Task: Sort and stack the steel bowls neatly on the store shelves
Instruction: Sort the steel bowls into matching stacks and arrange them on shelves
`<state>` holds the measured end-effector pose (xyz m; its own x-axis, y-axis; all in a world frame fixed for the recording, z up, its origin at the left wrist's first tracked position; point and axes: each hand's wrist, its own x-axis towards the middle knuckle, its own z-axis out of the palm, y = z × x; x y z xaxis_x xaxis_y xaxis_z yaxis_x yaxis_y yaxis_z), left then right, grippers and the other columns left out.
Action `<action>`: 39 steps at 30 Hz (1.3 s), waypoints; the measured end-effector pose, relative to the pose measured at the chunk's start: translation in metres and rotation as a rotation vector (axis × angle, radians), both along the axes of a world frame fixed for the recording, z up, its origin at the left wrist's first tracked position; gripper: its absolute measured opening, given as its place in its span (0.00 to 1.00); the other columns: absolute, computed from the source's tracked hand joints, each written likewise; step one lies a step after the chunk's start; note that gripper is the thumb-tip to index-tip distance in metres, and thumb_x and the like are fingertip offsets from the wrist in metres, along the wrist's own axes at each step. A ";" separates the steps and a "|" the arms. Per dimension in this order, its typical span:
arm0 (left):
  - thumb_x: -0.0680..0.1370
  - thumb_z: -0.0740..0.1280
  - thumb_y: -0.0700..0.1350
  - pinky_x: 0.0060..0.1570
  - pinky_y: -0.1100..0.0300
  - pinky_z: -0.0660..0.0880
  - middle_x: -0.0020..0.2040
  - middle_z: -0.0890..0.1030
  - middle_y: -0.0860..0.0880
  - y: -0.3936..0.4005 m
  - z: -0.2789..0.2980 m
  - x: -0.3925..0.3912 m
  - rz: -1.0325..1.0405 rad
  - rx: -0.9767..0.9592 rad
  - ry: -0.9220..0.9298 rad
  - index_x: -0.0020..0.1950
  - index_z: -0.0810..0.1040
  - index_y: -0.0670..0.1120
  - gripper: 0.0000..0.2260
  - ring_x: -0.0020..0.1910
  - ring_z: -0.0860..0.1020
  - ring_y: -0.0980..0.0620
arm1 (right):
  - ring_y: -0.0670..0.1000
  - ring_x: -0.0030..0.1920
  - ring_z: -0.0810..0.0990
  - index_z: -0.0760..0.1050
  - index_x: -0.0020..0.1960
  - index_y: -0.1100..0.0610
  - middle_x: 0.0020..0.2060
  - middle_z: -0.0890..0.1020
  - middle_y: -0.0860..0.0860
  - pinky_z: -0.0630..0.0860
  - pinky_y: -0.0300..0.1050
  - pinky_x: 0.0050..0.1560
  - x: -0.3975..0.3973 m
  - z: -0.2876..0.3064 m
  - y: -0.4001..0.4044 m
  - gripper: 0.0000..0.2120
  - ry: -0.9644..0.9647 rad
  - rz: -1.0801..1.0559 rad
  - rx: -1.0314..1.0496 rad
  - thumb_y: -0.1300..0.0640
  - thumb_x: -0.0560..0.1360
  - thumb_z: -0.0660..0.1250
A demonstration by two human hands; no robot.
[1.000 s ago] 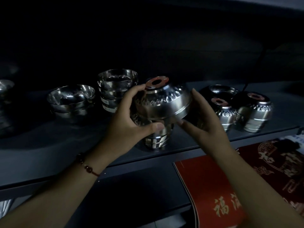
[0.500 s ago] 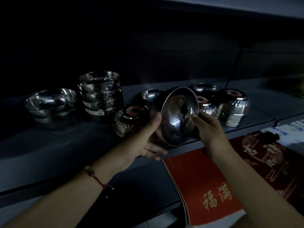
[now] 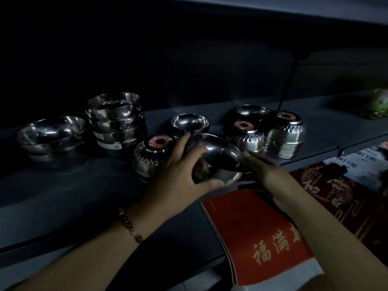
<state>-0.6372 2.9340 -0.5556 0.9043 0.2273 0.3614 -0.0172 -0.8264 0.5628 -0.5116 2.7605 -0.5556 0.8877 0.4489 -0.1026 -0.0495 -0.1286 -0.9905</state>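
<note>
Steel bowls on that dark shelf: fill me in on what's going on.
A person is sorting them. The left hand and right hand hold one steel bowl, open side up, at the front edge of the shelf. Beside it stands an upside-down stack with a red sticker on its base. Two more upside-down stacks stand to the right, upright stacks to the left.

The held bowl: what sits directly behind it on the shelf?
Behind the held bowl, a single upright steel bowl shows its open mouth; the left hand covers its base.
</note>
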 end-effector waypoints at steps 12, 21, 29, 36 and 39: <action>0.76 0.70 0.60 0.63 0.65 0.60 0.80 0.59 0.53 0.025 0.029 0.048 0.195 0.013 0.003 0.71 0.75 0.55 0.24 0.77 0.64 0.50 | 0.53 0.55 0.82 0.73 0.61 0.44 0.55 0.81 0.52 0.80 0.57 0.54 0.016 0.007 0.048 0.22 -0.630 0.119 0.025 0.52 0.70 0.75; 0.82 0.63 0.54 0.67 0.50 0.69 0.80 0.58 0.38 0.049 0.049 0.099 0.324 0.247 0.187 0.72 0.70 0.48 0.20 0.72 0.69 0.38 | 0.46 0.39 0.79 0.72 0.43 0.44 0.37 0.79 0.46 0.79 0.52 0.44 0.068 0.005 0.105 0.13 -0.623 -0.024 0.019 0.56 0.71 0.76; 0.83 0.61 0.47 0.71 0.47 0.64 0.80 0.52 0.34 0.055 0.036 0.140 0.453 0.385 0.359 0.80 0.52 0.41 0.30 0.75 0.64 0.37 | 0.52 0.51 0.79 0.72 0.57 0.48 0.55 0.78 0.53 0.78 0.51 0.52 0.083 -0.004 0.146 0.14 -0.629 -0.044 -0.110 0.56 0.73 0.71; 0.83 0.58 0.45 0.67 0.49 0.70 0.79 0.62 0.39 0.068 0.029 0.151 0.289 0.321 0.533 0.81 0.54 0.44 0.27 0.72 0.70 0.39 | 0.62 0.62 0.76 0.64 0.71 0.54 0.69 0.68 0.60 0.73 0.51 0.55 0.100 -0.013 0.165 0.20 -0.656 0.037 -0.606 0.58 0.80 0.61; 0.83 0.58 0.47 0.67 0.49 0.70 0.79 0.62 0.41 0.069 0.029 0.152 0.285 0.362 0.563 0.82 0.53 0.45 0.28 0.73 0.69 0.40 | 0.62 0.74 0.64 0.48 0.79 0.53 0.77 0.55 0.62 0.71 0.57 0.63 0.102 -0.018 0.167 0.33 -0.719 0.178 -0.885 0.59 0.79 0.60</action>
<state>-0.4854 3.0028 -0.5266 0.8988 0.4361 -0.0437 0.4381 -0.8917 0.1134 -0.4096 2.9278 -0.5734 0.7997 0.5975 0.0600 0.5787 -0.7403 -0.3422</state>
